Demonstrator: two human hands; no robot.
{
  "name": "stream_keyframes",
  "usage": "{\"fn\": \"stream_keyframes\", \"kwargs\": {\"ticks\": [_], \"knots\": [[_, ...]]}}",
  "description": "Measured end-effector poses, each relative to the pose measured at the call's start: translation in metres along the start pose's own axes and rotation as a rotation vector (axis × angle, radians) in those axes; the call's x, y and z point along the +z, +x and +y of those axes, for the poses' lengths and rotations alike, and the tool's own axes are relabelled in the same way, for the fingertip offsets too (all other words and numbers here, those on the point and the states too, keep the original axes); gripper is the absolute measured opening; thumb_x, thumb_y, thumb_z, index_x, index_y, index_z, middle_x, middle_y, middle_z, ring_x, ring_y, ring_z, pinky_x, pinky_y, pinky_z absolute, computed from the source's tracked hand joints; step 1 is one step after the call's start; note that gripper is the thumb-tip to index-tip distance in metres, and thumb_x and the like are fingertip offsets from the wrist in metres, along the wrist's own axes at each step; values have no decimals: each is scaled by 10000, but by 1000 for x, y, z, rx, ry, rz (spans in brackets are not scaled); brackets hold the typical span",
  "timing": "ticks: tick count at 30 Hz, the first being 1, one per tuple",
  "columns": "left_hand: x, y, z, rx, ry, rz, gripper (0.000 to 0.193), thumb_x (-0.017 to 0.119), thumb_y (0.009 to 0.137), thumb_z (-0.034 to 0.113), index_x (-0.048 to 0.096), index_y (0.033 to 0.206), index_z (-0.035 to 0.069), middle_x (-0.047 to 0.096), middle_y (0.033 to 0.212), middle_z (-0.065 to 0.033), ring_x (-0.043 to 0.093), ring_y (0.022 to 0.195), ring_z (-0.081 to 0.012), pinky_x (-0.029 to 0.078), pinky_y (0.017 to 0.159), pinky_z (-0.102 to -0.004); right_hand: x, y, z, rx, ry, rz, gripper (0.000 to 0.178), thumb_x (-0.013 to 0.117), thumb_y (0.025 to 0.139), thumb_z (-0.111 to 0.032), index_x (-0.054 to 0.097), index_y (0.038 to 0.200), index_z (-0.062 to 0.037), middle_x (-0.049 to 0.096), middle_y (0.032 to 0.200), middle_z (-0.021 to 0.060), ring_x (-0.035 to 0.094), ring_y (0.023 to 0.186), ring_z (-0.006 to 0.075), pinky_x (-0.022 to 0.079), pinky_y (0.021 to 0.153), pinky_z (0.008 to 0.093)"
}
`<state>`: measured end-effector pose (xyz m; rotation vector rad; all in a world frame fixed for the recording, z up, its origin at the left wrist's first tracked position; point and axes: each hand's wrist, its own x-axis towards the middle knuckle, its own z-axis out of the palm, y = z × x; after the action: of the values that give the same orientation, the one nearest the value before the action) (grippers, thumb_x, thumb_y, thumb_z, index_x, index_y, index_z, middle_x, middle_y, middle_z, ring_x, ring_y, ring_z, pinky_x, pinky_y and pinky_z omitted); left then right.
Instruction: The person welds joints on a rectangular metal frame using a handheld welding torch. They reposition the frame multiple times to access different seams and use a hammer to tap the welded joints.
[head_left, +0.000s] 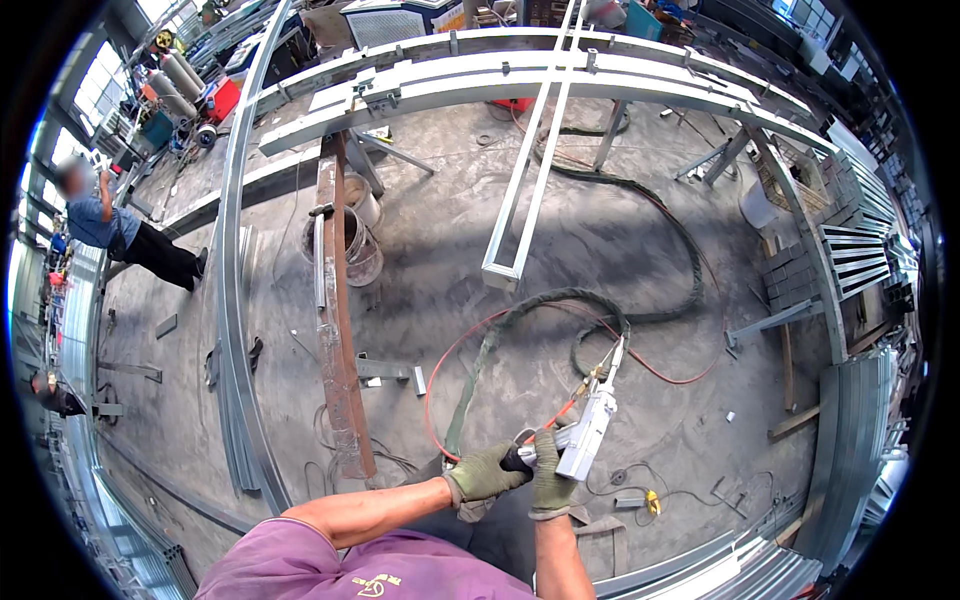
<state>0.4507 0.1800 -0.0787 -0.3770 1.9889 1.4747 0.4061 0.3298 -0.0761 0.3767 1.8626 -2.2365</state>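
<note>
Both hands wear greenish work gloves and are close together at the lower middle, in front of my purple shirt. My right hand (552, 478) is closed around the grip of a white, boxy handheld welding gun (592, 432). My left hand (485, 474) is closed at the gun's front end, by a dark and silvery part; its fingertips are partly hidden. A thick dark sheathed cable (548, 298) and a thin orange-red hose (430, 385) loop over the floor near the gun. Brass-coloured fittings (594, 378) show at its rear.
A long metal frame (530, 215) points towards me, resting on a beam stand (640, 92). Left are a rusty beam (338, 380), buckets (362, 250) and a long steel profile (233, 300). Steel profiles (850, 450) are stacked at right. Another person (115, 228) stands far left.
</note>
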Motion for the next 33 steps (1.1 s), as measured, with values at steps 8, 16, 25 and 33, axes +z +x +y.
{"fn": "stream_keyframes", "kwargs": {"ticks": [8, 16, 25, 33], "knots": [[21, 29, 80, 237, 18, 79, 638, 847, 926, 433, 635, 1410, 77, 768, 1173, -239, 746, 1079, -429, 575, 946, -494, -2, 49, -115, -91, 146, 179, 306, 755, 989, -69, 663, 1275, -7, 670, 1066, 55, 668, 829, 145, 571, 749, 304], [8, 123, 197, 527, 193, 188, 525, 820, 945, 306, 677, 1389, 66, 748, 1220, -191, 715, 1136, -419, 561, 992, -498, -185, 226, -199, -310, 174, 535, 106, 682, 1031, -186, 631, 990, -102, 582, 919, -13, 601, 814, 135, 542, 750, 307], [-98, 183, 271, 383, 69, 503, 333, 796, 993, 154, 728, 1291, 22, 788, 1126, -126, 762, 1030, -210, 602, 933, -351, -423, 267, -544, -1005, -504, 1327, 178, 747, 1005, -109, 793, 1156, -27, 727, 1087, 84, 692, 935, 209, 606, 854, 351], [-184, 295, 318, 301, 74, 610, 342, 802, 985, 212, 743, 1264, 22, 790, 1096, -157, 778, 1004, -280, 608, 905, -393, -456, 331, -587, -967, -1373, 969, 306, 773, 1027, -166, 764, 1290, -9, 764, 1172, 104, 710, 1025, 220, 601, 906, 363]]}}
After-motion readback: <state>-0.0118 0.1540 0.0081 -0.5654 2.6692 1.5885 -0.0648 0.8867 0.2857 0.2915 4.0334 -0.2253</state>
